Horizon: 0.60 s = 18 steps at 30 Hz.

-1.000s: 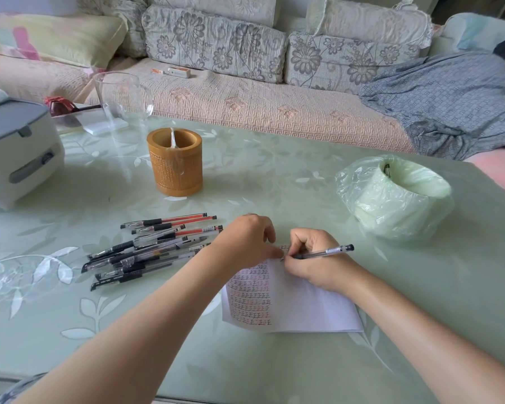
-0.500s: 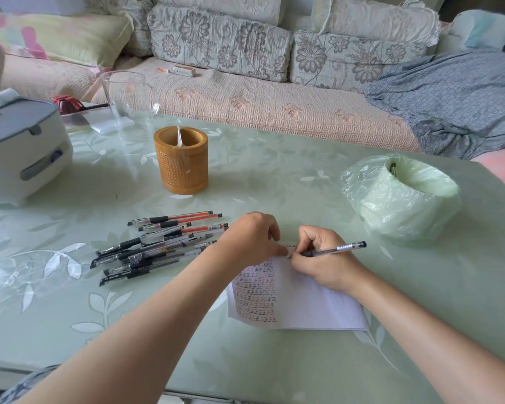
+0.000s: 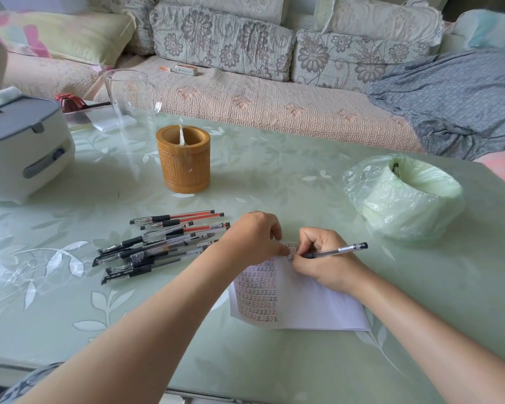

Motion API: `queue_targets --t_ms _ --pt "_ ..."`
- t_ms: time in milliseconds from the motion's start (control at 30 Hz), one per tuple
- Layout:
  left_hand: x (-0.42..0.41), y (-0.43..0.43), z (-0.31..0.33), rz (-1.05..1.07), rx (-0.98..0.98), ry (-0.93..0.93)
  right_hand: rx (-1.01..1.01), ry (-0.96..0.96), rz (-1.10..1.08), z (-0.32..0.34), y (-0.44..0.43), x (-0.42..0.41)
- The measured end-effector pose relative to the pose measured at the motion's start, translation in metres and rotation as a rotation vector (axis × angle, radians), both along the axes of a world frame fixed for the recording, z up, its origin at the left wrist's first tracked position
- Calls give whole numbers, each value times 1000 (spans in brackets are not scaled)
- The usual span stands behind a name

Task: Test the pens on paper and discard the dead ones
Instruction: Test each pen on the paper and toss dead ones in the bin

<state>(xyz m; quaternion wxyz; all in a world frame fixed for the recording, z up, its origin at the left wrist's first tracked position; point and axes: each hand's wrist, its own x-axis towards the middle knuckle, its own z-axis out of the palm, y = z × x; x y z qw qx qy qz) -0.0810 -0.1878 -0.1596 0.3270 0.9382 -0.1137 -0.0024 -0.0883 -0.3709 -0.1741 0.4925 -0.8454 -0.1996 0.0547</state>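
Frame centre: right hand (image 3: pixel 324 265) grips a clear-barrelled, black-ended pen (image 3: pixel 337 251), tip at the upper edge of the paper (image 3: pixel 312 304), which bears rows of red and black marks. Left hand (image 3: pixel 251 237), fingers curled, presses that edge; spare pens (image 3: pixel 158 246) lie at centre-left

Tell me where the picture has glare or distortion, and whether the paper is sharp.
Head view: soft daylight, pale glare on the table left of the pens; the wide lens curves the sofa; marks on the paper are sharp.

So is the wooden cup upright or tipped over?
Upright: the wooden cup stands on its base on the table, open mouth up.
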Motion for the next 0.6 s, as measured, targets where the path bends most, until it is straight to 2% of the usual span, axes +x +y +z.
queue_targets --t_ms 600 --pt "1 0 -1 0 7 3 -15 22 29 0 -2 0"
